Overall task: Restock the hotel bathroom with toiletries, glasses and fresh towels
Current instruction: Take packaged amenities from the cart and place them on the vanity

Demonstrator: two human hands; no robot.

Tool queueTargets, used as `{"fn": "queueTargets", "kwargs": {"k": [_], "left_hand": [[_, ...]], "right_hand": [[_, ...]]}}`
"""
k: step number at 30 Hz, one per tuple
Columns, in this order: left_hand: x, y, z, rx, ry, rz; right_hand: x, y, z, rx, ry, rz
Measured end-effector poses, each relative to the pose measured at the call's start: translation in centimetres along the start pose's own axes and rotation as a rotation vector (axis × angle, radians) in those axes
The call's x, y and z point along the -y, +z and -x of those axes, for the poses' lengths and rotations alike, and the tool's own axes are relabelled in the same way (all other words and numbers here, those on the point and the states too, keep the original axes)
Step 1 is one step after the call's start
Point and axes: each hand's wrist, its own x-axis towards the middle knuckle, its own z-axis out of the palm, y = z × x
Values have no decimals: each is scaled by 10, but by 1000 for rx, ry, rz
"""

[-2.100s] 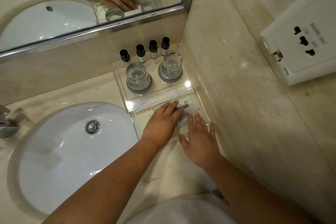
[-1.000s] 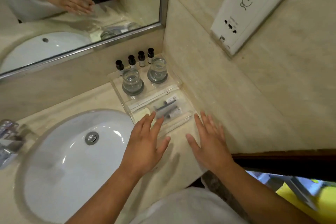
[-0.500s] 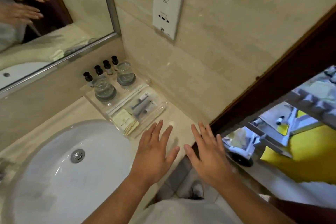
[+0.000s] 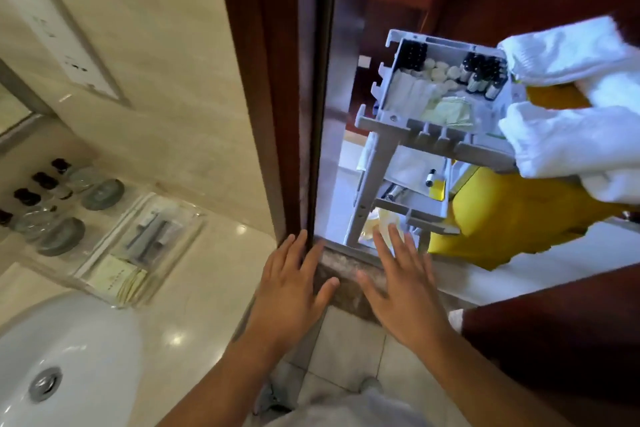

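My left hand and my right hand hover with fingers spread and empty, low in front of the doorway. On the counter to the left a clear tray holds small black-capped bottles, two upturned glasses on grey coasters, and wrapped toiletry kits. Through the doorway stands a grey housekeeping cart with bottles and packets in its top bin. White folded towels lie on the cart's right side.
A white sink sits at the lower left. The dark wooden door frame splits the view, with a stone threshold beneath. A yellow bag hangs on the cart. A white wall socket panel is on the tiled wall.
The view has swung right from the counter tray to the doorway and cart. Both hands left the toiletry packets, came off the counter, and now hover open near the door frame.
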Motion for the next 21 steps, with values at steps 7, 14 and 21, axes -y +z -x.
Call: {"fn": "queueTargets", "kwargs": {"k": [7, 14, 21], "left_hand": [[-107, 18, -59, -46, 107, 31], [-174, 33, -96, -31, 102, 70], [-216, 8, -143, -95, 153, 66]], "right_hand": [[-118, -63, 10, -120, 184, -39], [-181, -107, 13, -228, 209, -111], [-204, -140, -22, -286, 168, -135]]}}
